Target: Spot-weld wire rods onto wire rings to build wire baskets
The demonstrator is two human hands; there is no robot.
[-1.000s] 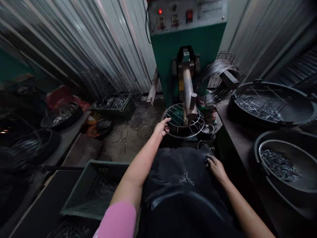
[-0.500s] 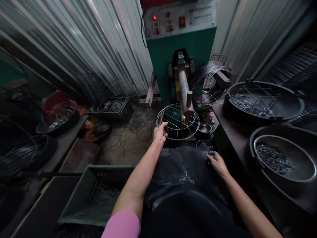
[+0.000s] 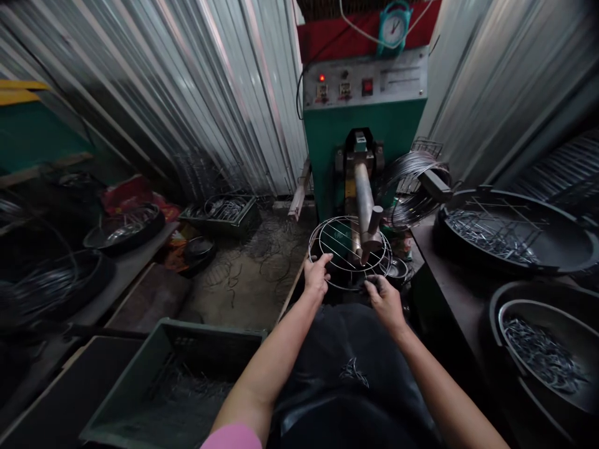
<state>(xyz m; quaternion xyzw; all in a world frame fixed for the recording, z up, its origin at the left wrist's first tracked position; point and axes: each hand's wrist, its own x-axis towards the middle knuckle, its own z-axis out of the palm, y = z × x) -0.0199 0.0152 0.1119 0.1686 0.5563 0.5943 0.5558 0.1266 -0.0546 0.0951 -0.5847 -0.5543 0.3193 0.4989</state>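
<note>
My left hand (image 3: 318,274) grips the near left side of a round wire rack (image 3: 334,235), which has two rings and parallel cross wires. The rack lies level around the lower electrode of a green welding machine (image 3: 322,134), under its thick metal arm (image 3: 365,187). At the rack's near right edge is my right hand (image 3: 382,296), thumb and fingers pinched together at the outer ring; whatever small piece they hold is too small to make out. A little pile of short bent wires (image 3: 354,372) rests on the dark apron (image 3: 327,343) over my lap.
To my right, a large black pan (image 3: 580,243) and a metal bowl (image 3: 575,330) hold wire pieces. A wire coil (image 3: 412,181) hangs beside the machine. A green crate (image 3: 112,399) stands at lower left, and a wire-filled tray (image 3: 243,221) sits farther back.
My right hand has gone from the apron's right edge up to the rack's near rim. My left hand keeps its grip on the rack. The view has tilted up, bringing a clock into sight.
</note>
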